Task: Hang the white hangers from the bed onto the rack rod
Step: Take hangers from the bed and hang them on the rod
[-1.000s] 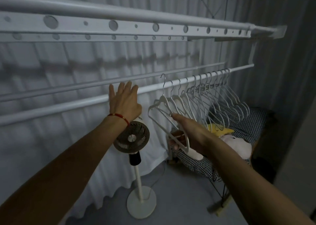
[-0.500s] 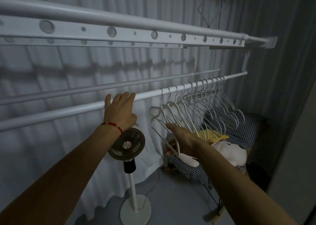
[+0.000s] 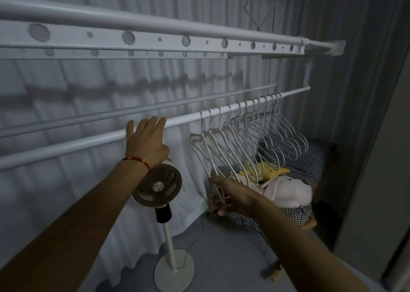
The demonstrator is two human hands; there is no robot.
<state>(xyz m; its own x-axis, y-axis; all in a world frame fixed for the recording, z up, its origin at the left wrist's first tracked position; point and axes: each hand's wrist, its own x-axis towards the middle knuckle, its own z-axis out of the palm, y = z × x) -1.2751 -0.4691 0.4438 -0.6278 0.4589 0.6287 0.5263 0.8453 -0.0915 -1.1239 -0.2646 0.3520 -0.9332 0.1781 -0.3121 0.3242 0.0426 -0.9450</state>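
Head view is showing both forearms reaching out from the bottom edge. The right hand [image 3: 233, 197] is curling its fingers around the lower end of the nearest white hanger [image 3: 205, 154], gripping it near the bottom bar. The left hand [image 3: 145, 139], with a red bracelet [image 3: 137, 160] at its wrist, is resting flat on the rack rod [image 3: 66, 146], fingers straight and laid over the bar, holding nothing. Just below that hand, a standing fan [image 3: 158, 186] is standing on the floor [image 3: 221, 258]. To the right of the left hand, a row of white hangers [image 3: 255, 136] is hanging by its hooks from the rod, tilted and crowded together toward the far end. Beyond them, the bed [image 3: 310, 165] with a checked cover is carrying a pink plush toy [image 3: 286, 191] and a yellow plush toy [image 3: 270, 171]. Pale curtains [image 3: 77, 80] are hanging behind the rack.
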